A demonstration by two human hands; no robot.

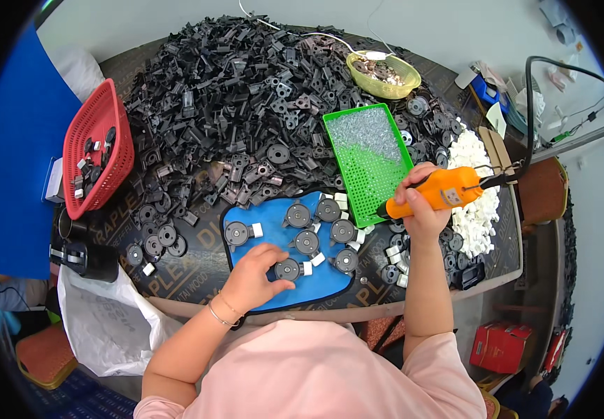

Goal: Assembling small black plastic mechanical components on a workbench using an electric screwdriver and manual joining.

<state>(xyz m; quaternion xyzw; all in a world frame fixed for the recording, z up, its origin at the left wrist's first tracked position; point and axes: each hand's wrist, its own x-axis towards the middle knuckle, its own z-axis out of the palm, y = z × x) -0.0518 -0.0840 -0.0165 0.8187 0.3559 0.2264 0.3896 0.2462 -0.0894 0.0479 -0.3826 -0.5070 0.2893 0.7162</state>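
My left hand (252, 278) has its thumb and fingers curved around the left side of a round black plastic part (287, 269), which lies flat on a blue mat (267, 216). A small white block sits at that part's right edge. Several similar round black parts, such as one with a white block (237, 233), lie on the same mat. My right hand (424, 206) is closed around an orange electric screwdriver (448, 190) with a black nose. That nose points left over the lower end of a green perforated tray (365, 188) holding many small silvery screws.
Behind the mat rises a big heap of black plastic parts (225, 98). White blocks (473, 195) are piled at the right. A yellow bowl (386, 85) stands at the back, a red basket (99, 153) at the left. The screwdriver's black cable (529, 105) runs up right.
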